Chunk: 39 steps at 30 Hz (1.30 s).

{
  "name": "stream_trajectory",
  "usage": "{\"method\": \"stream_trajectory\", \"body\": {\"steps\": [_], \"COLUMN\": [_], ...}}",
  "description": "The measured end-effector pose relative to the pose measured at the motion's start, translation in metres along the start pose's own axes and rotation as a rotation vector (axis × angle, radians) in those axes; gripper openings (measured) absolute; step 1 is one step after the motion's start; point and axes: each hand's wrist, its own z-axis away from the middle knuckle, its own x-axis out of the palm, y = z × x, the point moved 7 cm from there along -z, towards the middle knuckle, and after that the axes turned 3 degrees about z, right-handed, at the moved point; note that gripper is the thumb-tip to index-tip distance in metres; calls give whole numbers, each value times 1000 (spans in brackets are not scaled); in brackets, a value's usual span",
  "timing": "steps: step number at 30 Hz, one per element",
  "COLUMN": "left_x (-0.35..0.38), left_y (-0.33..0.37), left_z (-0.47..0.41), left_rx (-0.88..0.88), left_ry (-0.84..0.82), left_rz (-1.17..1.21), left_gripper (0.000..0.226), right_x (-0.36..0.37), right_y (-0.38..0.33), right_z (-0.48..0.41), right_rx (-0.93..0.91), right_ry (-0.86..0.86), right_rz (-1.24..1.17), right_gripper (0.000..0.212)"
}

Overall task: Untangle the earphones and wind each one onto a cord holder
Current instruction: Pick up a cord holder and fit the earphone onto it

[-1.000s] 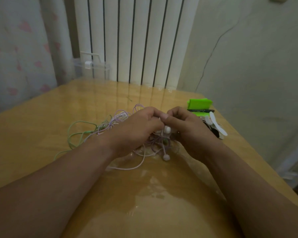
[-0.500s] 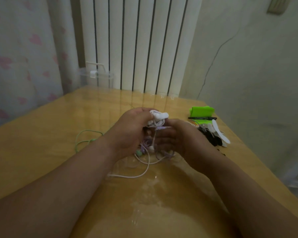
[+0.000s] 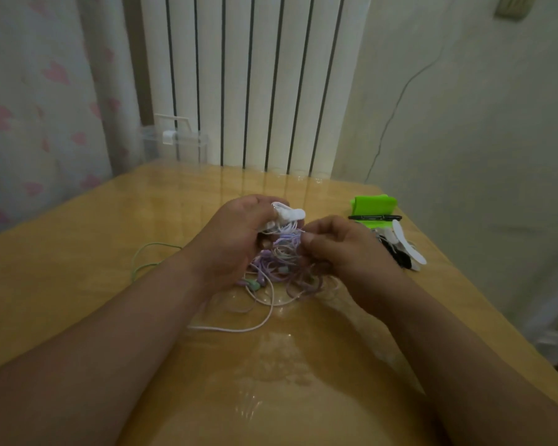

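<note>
A tangle of earphone cords [image 3: 282, 272], purple, white and green, lies on the wooden table [image 3: 78, 252] between my hands. My left hand [image 3: 236, 239] is raised above it, gripping a white cord holder [image 3: 289, 215] with white cord wound on it. My right hand [image 3: 342, 249] pinches thin strands of the tangle right beside the holder. A white cord [image 3: 258, 323] trails from the tangle toward me. A green cord loop [image 3: 145, 255] lies to the left, partly hidden by my left forearm.
At the right edge of the table sit a green holder [image 3: 372, 204], a black pen [image 3: 374, 217], and several white and black cord holders [image 3: 406, 246]. A clear plastic box [image 3: 174, 146] stands behind the table by the radiator.
My left hand lifted the white cord holder up out of the tangle. My right hand shifted from the earbuds to pinching strands beside it. The camera tilted slightly.
</note>
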Motion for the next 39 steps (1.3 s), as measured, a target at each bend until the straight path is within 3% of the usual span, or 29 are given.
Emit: {"method": "stream_trajectory", "body": {"steps": [4,12,18,22,27,35,39], "left_x": [4,1,11,20,18,15,20], "left_y": [-3,-3,-7,-14,-18,-29,-32], "left_z": [1,3,8,14,10,4,7], "left_rx": [16,10,-49,-78,-125,-147,-155], "left_ry": [-87,-83,-227,-306,-220,-189,-263], "left_rz": [-241,-314,-306,-377,-245,-217,-209], "left_gripper": [29,22,25,24,26,15,39], "right_x": [-16,-17,-17,-10,-11,-5,-7], "right_y": [-3,-1,0,-5,-13,-13,-9], "right_z": [-4,-8,-7,-3,-2,-2,-1], "right_rx": [-55,-36,-87,-157,-269,-327,-303], "right_ry": [83,23,11,53,82,73,101], "right_rz": [-79,-135,-39,89,231,263,234], "right_gripper": [7,11,39,30,11,13,8]}}
